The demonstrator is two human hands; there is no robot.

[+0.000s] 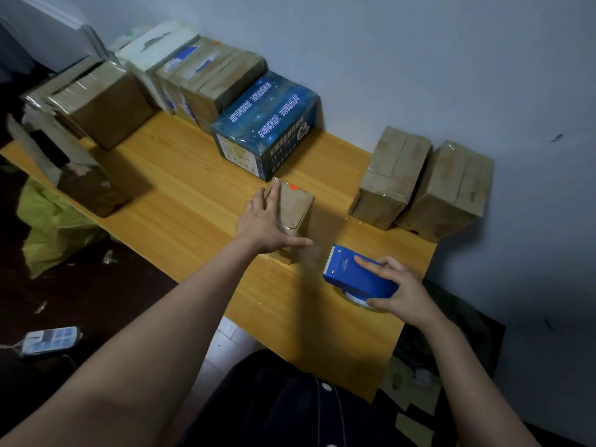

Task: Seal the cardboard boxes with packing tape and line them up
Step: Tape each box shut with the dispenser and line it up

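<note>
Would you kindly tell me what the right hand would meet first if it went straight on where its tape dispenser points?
Probably the small cardboard box, low down, under the thumb of the left hand. Only tape from the tape dispenser seems to lie between; depth is unclear.

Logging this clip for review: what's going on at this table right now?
A person is taping a small cardboard box on a wooden table. The left hand presses flat on it while the right hand grips a blue tape dispenser beside it, clear tape seemingly stretched between them. Taped brown boxes and a blue printed box stand along the wall.
</note>
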